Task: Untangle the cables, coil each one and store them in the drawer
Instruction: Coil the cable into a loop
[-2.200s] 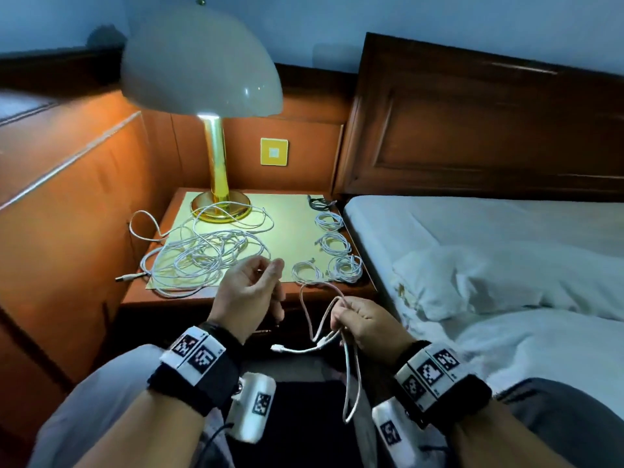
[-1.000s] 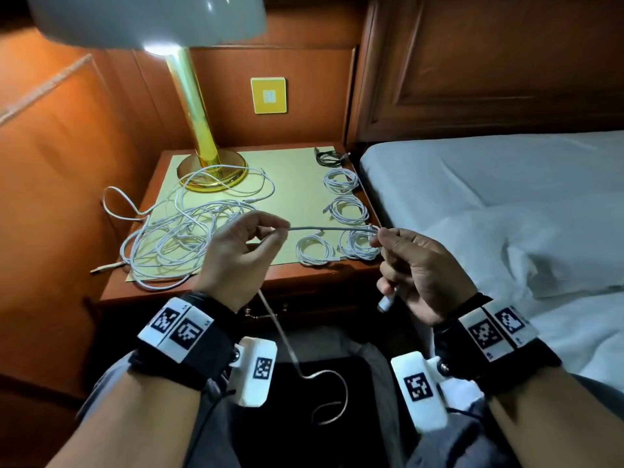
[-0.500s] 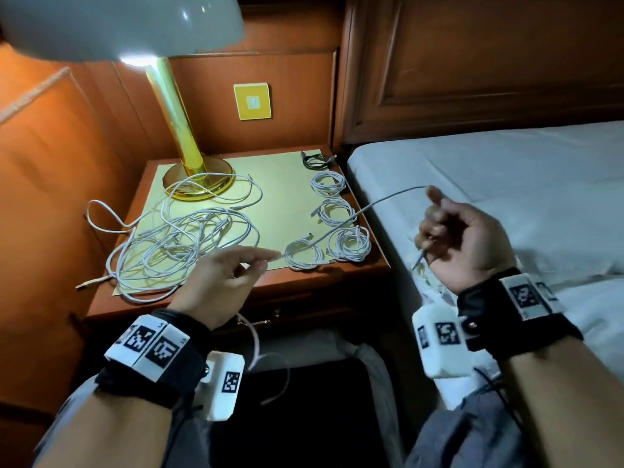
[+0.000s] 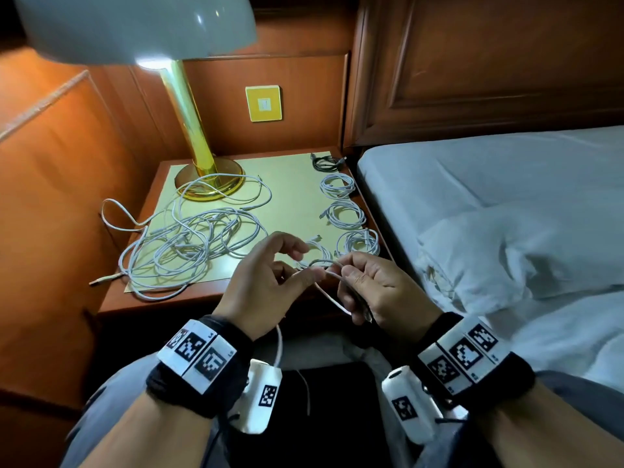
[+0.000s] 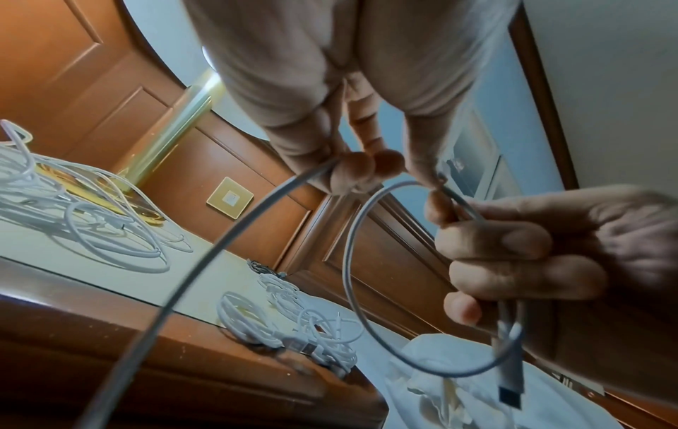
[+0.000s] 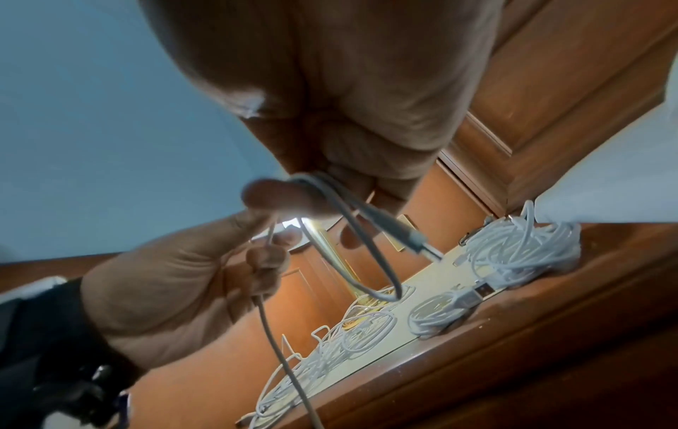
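White tangled cables (image 4: 189,244) lie beyond the left hand (image 4: 266,285) on a pale yellow mat (image 4: 290,211). A brass-gold lamp stem (image 4: 189,123) rises behind; black-and-white checkered wristbands (image 4: 199,356) wrap both wrists.

Seen from the right wrist, the right hand (image 6: 344,162) grips a loop of white cable (image 6: 363,249), its plug end jutting toward the bench (image 6: 477,342). The left hand (image 6: 176,278) sits just left of the loop and pinches the same cable between thumb and fingers, the slack dropping below it past the front edge of the bench. On the bench, coiled cables (image 6: 521,255) lie at the right end, a smaller coil (image 6: 436,316) just left of them, and a loose tangle (image 6: 322,360) further left, before the brass lamp stem (image 6: 330,261).
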